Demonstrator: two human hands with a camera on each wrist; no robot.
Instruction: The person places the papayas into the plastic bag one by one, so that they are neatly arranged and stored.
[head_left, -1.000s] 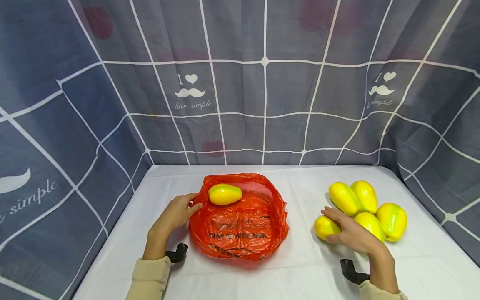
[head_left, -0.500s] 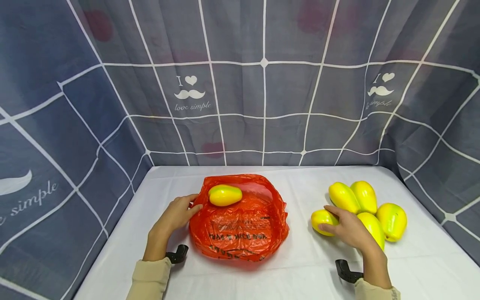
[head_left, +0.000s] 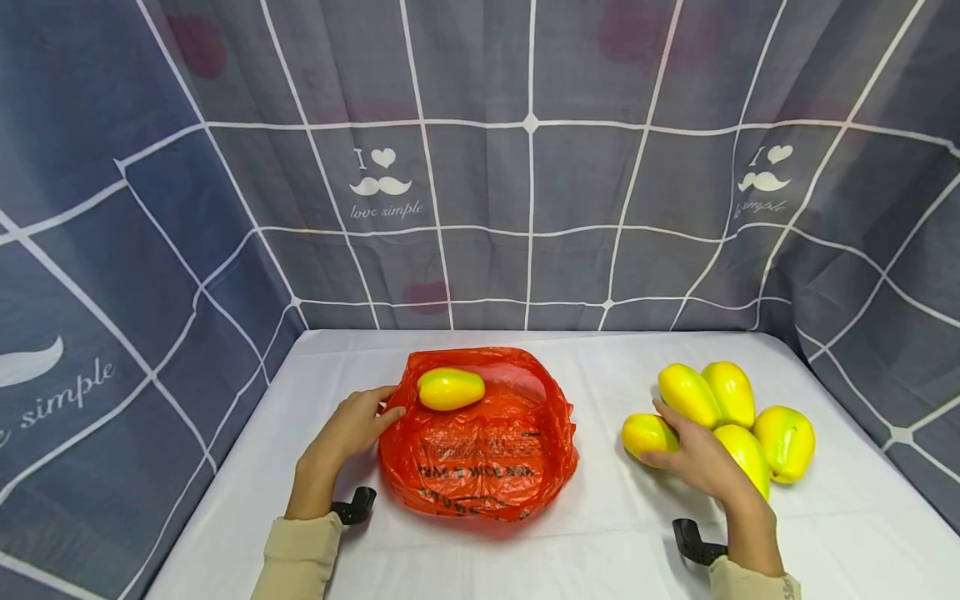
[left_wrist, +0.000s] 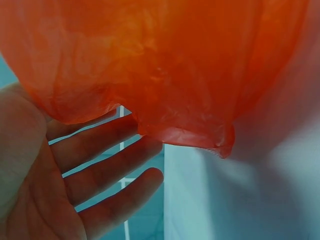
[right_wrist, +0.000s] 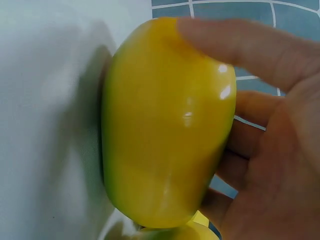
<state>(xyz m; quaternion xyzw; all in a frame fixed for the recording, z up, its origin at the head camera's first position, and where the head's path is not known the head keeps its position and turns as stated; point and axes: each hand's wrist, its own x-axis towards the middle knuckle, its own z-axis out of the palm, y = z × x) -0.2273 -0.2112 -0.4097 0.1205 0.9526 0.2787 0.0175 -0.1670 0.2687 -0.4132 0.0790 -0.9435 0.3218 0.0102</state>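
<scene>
A red plastic bag [head_left: 487, 450] lies spread with its mouth up on the white table. One yellow-green mango [head_left: 451, 389] rests in it near the left rim. My left hand [head_left: 352, 429] is at the bag's left edge, its thumb touching the rim; in the left wrist view the fingers [left_wrist: 107, 172] are straight and spread beside the red plastic. At the right, my right hand [head_left: 701, 454] holds another mango [head_left: 648, 437] between thumb and fingers. The right wrist view shows the thumb across one end of that mango [right_wrist: 165, 120]; whether it touches the cloth I cannot tell.
Several more mangoes [head_left: 731, 393] lie clustered behind and to the right of my right hand, one of them [head_left: 746, 454] partly covered by it. A dark grid-patterned curtain [head_left: 480, 183] stands round the table's [head_left: 517, 567] back and sides.
My right hand has shifted slightly left, taking its mango a little away from the cluster. The left hand and the bag have stayed in place.
</scene>
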